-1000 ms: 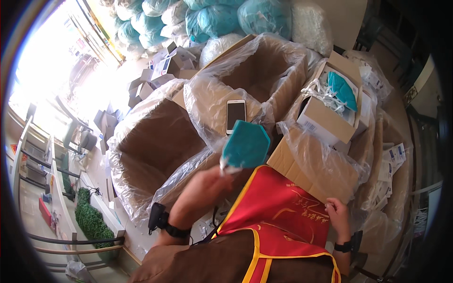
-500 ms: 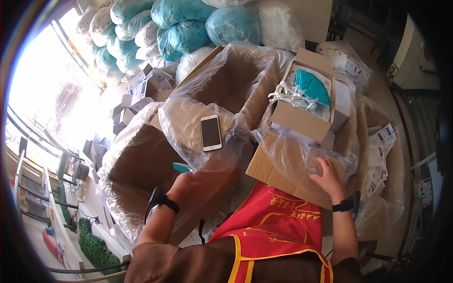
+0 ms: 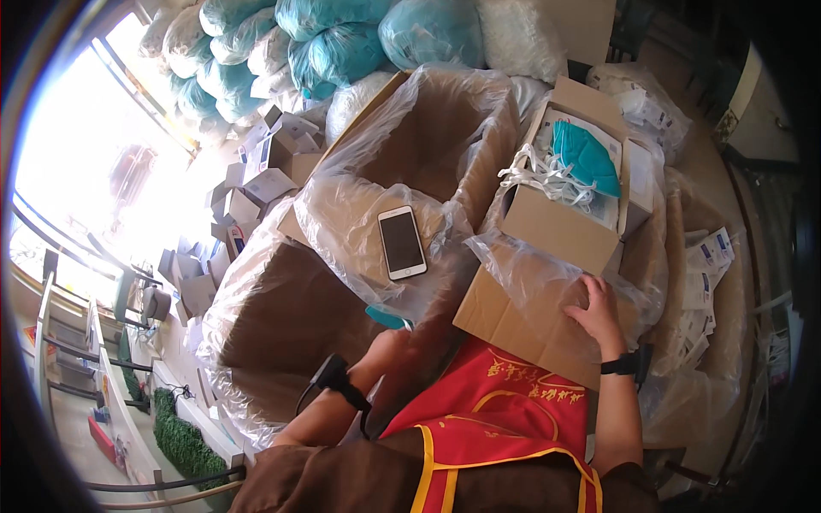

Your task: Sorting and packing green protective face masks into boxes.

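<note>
A teal face mask (image 3: 384,318) pokes up from the closed fingers of my left hand (image 3: 390,349), above the near rim of a plastic-lined carton (image 3: 278,342). My right hand (image 3: 597,315) rests with fingers apart over a cardboard flap (image 3: 513,321) draped in clear plastic; nothing shows in its grip. Beyond it stands an open cardboard box (image 3: 556,227) holding teal face masks (image 3: 587,160) with white straps bunched at their left. A white-framed phone (image 3: 402,243) lies face up on plastic-covered cardboard between the cartons.
Another plastic-lined carton (image 3: 428,128) stands ahead. At the right, a lined carton (image 3: 727,342) holds white printed packets (image 3: 703,274). Small boxes (image 3: 269,162) lie heaped at the left, with stuffed teal and white bags (image 3: 432,34) piled at the back.
My left hand has moved to the right with the mask, which now shows more clearly. My right hand has hardly moved against the flap. The whole view has shifted slightly.
</note>
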Motion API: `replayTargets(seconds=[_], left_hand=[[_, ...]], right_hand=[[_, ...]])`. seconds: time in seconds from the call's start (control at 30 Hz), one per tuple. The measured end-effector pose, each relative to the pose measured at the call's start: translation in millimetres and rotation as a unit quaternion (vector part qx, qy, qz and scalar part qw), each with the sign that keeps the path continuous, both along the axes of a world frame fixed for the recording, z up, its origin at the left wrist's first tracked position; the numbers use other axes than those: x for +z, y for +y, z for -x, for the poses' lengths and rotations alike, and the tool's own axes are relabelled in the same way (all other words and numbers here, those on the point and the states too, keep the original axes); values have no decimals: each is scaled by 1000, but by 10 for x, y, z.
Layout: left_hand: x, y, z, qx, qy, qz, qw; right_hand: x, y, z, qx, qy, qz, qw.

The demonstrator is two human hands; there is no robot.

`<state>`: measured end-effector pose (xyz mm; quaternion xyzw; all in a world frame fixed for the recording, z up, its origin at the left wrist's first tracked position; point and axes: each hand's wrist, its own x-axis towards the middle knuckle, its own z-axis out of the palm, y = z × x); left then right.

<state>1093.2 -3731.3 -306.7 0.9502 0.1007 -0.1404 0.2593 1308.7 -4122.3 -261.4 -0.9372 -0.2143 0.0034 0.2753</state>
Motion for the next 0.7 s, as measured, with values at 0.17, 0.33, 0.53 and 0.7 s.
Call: replayTargets(seconds=[0.17,0.33,0.53,0.7], left_hand=[[108,-220,-162,41,-22,21,999],[169,-285,-224,29,2,-8,1000],[146,-223,-135,68,-26,-17,997],[151,-254,-133,75,-32,-21,996]], right_hand=[[11,-44,-109,-23,-3,38,999],[-71,0,-145,-23,-2,62,998],[-78,-36,-154,-22,37,45,998],[6,-115,-2,-10,40,60,997]])
